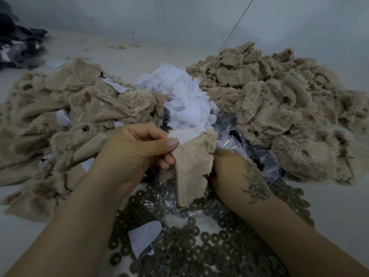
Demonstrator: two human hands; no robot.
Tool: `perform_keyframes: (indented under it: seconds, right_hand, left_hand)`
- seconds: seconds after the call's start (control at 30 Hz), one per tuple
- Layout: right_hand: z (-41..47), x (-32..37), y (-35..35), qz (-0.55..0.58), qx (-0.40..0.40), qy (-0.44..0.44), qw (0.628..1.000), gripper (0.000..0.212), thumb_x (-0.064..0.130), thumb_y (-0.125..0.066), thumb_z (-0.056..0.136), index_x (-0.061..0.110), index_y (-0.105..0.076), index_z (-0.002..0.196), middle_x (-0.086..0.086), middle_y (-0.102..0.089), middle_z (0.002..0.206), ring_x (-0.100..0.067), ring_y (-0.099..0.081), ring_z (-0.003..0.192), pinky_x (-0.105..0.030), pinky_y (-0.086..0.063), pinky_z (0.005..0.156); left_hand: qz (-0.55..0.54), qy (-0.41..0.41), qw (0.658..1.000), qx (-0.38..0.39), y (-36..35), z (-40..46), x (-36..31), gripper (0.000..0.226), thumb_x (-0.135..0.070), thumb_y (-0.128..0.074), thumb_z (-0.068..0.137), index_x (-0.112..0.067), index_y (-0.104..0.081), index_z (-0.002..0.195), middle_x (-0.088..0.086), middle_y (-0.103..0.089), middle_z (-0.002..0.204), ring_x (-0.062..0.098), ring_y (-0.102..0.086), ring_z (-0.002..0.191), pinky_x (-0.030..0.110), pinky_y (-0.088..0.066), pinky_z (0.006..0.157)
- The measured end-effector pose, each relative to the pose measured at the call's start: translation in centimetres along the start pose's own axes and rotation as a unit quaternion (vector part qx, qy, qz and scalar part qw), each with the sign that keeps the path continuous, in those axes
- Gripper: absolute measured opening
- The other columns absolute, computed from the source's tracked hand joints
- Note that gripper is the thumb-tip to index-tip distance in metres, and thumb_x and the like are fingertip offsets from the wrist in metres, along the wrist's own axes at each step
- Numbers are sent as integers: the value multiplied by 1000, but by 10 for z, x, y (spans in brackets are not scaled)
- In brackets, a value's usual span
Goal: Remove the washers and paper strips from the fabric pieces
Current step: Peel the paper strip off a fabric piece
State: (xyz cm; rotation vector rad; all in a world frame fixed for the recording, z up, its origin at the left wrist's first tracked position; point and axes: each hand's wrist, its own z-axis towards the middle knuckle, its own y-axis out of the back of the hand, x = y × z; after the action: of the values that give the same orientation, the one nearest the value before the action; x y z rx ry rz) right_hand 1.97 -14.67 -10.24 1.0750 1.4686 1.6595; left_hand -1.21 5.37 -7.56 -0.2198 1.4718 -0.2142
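**Both hands on one fabric piece, paper strip pinched**

Tan fabric heaps lie left (60,120) and right (279,108) on the table (139,54), with a white paper pile (179,96) between them and dark cloth (18,47) far left. Washers (199,246) spread near, under clear plastic (239,148); a loose paper scrap (142,235) lies on them. The held fabric piece (191,168) hangs centre, long axis running near to far. The left hand (135,150) pinches its paper strip (187,134) at the far end. The right hand (229,172) grips the piece's right edge, fingers hidden behind it. No writing is readable.
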Motion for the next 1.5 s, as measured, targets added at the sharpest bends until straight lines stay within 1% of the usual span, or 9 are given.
perform_keyframes:
  seconds: [0.17, 0.33, 0.5, 0.6, 0.73, 0.8, 1.17, 1.33, 1.5]
  right_hand:
    - [17, 4, -10, 3, 4, -36, 999, 32, 12, -50, 101, -1, -58, 128, -24, -58, 132, -42, -55, 123, -49, -46, 103]
    - [6, 5, 5, -13, 49, -33, 998, 43, 19, -54, 95, 14, -48, 138, -6, -53, 137, -27, -54, 123, -35, -46, 96]
    - [-4, 5, 18, 157, -68, -27, 985, 11, 7, -59, 89, 11, -68, 95, -5, -72, 92, -25, -68, 88, -30, -49, 72]
    - [-11, -1, 30, 462, -6, -32, 886, 21, -6, -66, 84, 13, -74, 82, -5, -77, 77, -27, -74, 72, -36, -62, 69]
    - [-11, 3, 32, 726, 130, -13, 675, 32, -14, -59, 87, 2, -72, 111, -21, -73, 108, -34, -71, 97, -38, -59, 84]
    - [-9, 5, 30, 775, 152, -19, 613, 39, -17, -53, 87, -8, -60, 124, -28, -68, 114, -39, -65, 107, -46, -54, 94]
    - [-9, 12, 18, 740, 27, -109, 663, 22, 2, -63, 89, 1, -72, 110, -19, -76, 103, -31, -74, 94, -39, -62, 78]
    - [-12, 17, 12, 596, -121, -63, 791, 23, -3, -71, 85, 18, -80, 79, -5, -78, 77, -18, -74, 67, -26, -58, 57]
    - [-14, 23, 11, 549, -167, -28, 818, 26, -4, -75, 81, 18, -77, 67, 1, -74, 63, -5, -65, 52, -16, -52, 51]
  left_hand:
    - [6, 9, 1000, 4, 0, 1, 3, 13, -15, -80, 53, -8, -74, 62, 15, -65, 57, 18, -61, 45, 21, -48, 43]
    - [3, 12, 1000, -5, -1, 1, 3, 8, -13, -78, 53, -10, -74, 60, 14, -64, 55, 18, -60, 44, 21, -47, 42]
    - [0, 20, 1000, 2, -5, 1, 5, 8, -10, -77, 53, -7, -73, 60, 14, -64, 54, 18, -60, 43, 22, -48, 40]
    - [-9, 18, 1000, 3, -6, 0, 5, 8, -9, -77, 52, -8, -72, 58, 14, -63, 53, 19, -60, 43, 22, -48, 40]
    - [-5, 27, 999, 19, -8, 0, 6, 13, -14, -80, 50, -9, -73, 58, 15, -63, 54, 19, -60, 44, 22, -49, 42]
    - [-3, 30, 999, 18, -9, 0, 7, 14, -16, -81, 48, -10, -72, 58, 16, -63, 54, 20, -61, 44, 22, -49, 42]
    - [-14, 24, 998, 54, -11, 0, 11, 9, -9, -76, 63, -5, -71, 68, 18, -60, 54, 23, -59, 43, 25, -48, 41]
    - [34, 7, 999, 37, -12, 0, 15, 17, -12, -75, 68, 3, -69, 73, 18, -61, 55, 24, -59, 42, 26, -49, 41]
    - [61, -17, 998, 22, -15, 0, 17, 22, -14, -75, 68, 6, -67, 71, 20, -61, 53, 22, -57, 40, 25, -49, 40]
